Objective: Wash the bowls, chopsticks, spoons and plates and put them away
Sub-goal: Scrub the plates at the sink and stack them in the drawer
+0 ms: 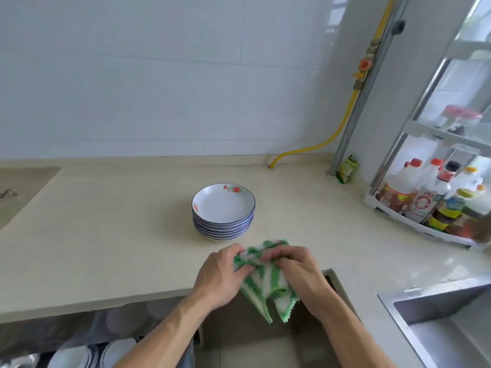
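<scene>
On the beige countertop (106, 221), centre, well back from the front edge: one stack of plates (223, 212), shallow, white, blue-rimmed, red flower print on the inner wall of the topmost; the count is uncertain, several rims showing at the side. Stack stands upright and even, nothing touching it. Just in front of it, over the counter's front edge: a green-and-white striped dishcloth (265, 277), soft, limp, its lower corners hanging free. Left hand (223, 274) and right hand (297, 272) are close together, both closed on the upper part of the cloth, fingers bunching it; neither touches the plates. Handling, judged: glazed ceramic, rigid, breakable, likely slick if wet; the full stack is probably heavy, best lifted with both hands under the bottom plate, or taken a few at a time by opposite rims. Cloth is light and takes hold anywhere. Below the counter, lower left: an open storage space with more white crockery (87, 354), partly hidden, a probable destination. Lower right: corner of a steel sink (435, 309). Right, at the wall: a white rack (414, 221) of condiment bottles (425, 197), well apart from the stack. Rear: a yellow gas hose (342, 123) running down to the countertop
</scene>
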Demonstrator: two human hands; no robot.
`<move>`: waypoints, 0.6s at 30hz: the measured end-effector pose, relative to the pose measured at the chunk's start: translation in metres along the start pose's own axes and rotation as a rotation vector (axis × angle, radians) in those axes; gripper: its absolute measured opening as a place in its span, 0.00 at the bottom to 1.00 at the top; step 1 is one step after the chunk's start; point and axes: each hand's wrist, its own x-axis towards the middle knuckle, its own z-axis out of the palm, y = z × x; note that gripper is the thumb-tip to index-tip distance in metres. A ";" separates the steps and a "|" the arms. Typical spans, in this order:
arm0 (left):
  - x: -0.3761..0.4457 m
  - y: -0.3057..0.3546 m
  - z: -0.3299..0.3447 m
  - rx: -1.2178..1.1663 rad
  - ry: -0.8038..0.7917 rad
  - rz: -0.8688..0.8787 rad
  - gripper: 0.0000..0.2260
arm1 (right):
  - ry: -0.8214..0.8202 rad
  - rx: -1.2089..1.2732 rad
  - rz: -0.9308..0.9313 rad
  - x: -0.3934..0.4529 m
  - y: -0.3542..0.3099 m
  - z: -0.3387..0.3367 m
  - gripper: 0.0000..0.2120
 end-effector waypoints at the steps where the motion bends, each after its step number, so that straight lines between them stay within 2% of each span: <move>1: 0.006 0.002 -0.002 -0.005 0.014 -0.003 0.14 | 0.019 -0.018 0.008 0.009 -0.002 -0.002 0.22; 5: 0.045 -0.003 -0.022 -0.035 0.070 -0.047 0.10 | 0.114 -0.091 0.042 0.060 -0.017 -0.008 0.21; 10: 0.098 -0.030 -0.047 0.018 0.163 -0.123 0.10 | 0.210 -0.362 0.130 0.132 -0.024 -0.014 0.14; 15: 0.139 -0.051 -0.053 0.154 0.196 -0.232 0.17 | 0.174 -0.539 0.180 0.184 -0.024 0.001 0.25; 18: 0.153 -0.065 -0.052 0.222 0.229 -0.315 0.23 | 0.147 -0.582 0.230 0.210 -0.021 0.015 0.26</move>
